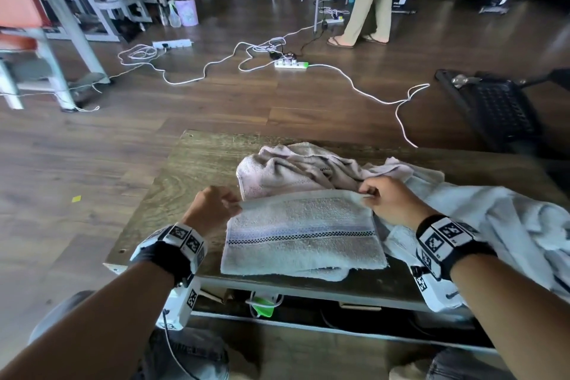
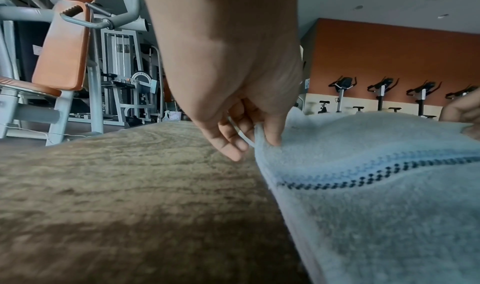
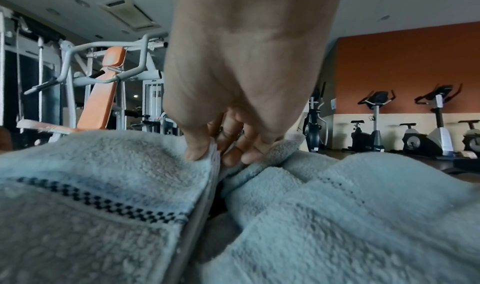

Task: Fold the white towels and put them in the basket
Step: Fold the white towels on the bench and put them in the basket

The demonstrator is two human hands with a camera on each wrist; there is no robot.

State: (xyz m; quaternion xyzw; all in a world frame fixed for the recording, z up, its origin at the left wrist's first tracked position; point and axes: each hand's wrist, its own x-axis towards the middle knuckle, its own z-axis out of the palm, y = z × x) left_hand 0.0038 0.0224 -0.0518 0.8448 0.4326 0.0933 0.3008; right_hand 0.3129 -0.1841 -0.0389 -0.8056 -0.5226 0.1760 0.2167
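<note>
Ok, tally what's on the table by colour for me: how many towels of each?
White towel with checked stripe, pinched by left hand and right hand: 1
Pinkish crumpled towel: 1
Pale crumpled towels at right: number unclear, at least 1
Total: at least 3

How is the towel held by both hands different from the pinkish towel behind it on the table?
The held towel lies flat and folded, a neat rectangle; the pinkish towel sits crumpled in a heap. The held towel is pale grey-white with a checked dark stripe; the other looks faintly pink. The left hand and right hand pinch the held towel's far corners; no hand touches the pinkish one. Both are terry cloth on the same table.
</note>
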